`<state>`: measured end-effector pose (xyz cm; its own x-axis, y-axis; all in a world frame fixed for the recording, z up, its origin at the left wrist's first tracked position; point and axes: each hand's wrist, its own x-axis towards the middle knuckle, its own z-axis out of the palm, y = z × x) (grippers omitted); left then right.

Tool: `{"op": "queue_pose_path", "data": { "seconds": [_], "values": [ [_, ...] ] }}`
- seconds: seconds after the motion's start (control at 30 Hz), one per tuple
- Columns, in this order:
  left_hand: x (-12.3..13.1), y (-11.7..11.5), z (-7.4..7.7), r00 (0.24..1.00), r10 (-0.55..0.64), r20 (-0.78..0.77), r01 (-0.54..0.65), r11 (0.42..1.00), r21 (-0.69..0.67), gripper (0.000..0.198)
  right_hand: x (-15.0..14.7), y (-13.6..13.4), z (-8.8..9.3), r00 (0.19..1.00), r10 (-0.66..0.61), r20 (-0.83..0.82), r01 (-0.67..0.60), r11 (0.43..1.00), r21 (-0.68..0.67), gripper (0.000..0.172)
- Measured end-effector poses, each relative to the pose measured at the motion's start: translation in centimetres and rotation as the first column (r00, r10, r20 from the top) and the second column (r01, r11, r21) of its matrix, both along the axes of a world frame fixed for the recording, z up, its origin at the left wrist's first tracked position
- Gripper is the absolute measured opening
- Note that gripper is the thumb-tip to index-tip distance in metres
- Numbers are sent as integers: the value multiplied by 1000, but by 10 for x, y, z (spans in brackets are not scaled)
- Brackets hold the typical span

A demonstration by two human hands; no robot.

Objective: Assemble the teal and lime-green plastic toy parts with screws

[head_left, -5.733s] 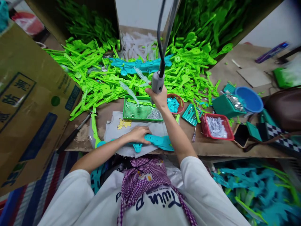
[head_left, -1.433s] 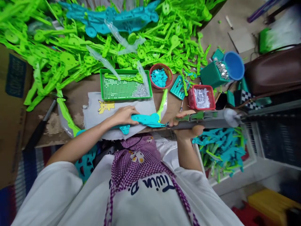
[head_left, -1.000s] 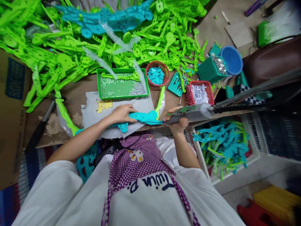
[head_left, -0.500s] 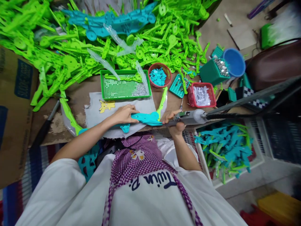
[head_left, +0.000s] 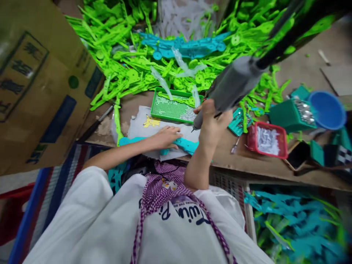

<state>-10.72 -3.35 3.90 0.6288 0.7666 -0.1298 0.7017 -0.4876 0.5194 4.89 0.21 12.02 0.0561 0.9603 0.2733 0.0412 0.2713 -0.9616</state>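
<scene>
My left hand rests over a turquoise plastic part, holding it down on a white cloth with a yellow cartoon print. A lime-green plastic arm in clear film stands out at the part's left end. My right hand is closed around a grey electric screwdriver, whose cord runs off to the upper right. Its bit slants down and left, above the cloth and just behind the part. The part's right end is hidden behind my right wrist.
A green perforated tray of small screws lies behind the cloth. To the right are a red basket of white pieces, a green bin and a hand screwdriver. Lime-green parts heap up behind; a cardboard box stands left.
My right hand has raised the electric screwdriver from lying level by the table edge to a tip-down slant. My left hand's fingers have spread along the turquoise part. The view has swung right.
</scene>
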Motion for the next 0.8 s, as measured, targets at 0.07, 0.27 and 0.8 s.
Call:
{"op": "queue_pose_path", "data": {
  "seconds": [0.07, 0.27, 0.8],
  "values": [
    [-26, -31, 6, 985, 144, 96, -152, 985, 81, 45, -5, 3, -2, 999, -32, 18, 31, 998, 53, 32],
    [-138, -113, -20, 302, 895, 328, -950, 256, 177, 52, 17, -13, -32, 984, -63, 169, 55, 997, 54, 29],
    [-123, -158, -7, -219, 842, 493, -671, 237, -702, 62, -104, -123, -119, 532, 276, -801, -778, -214, -591, 40]
  ]
}}
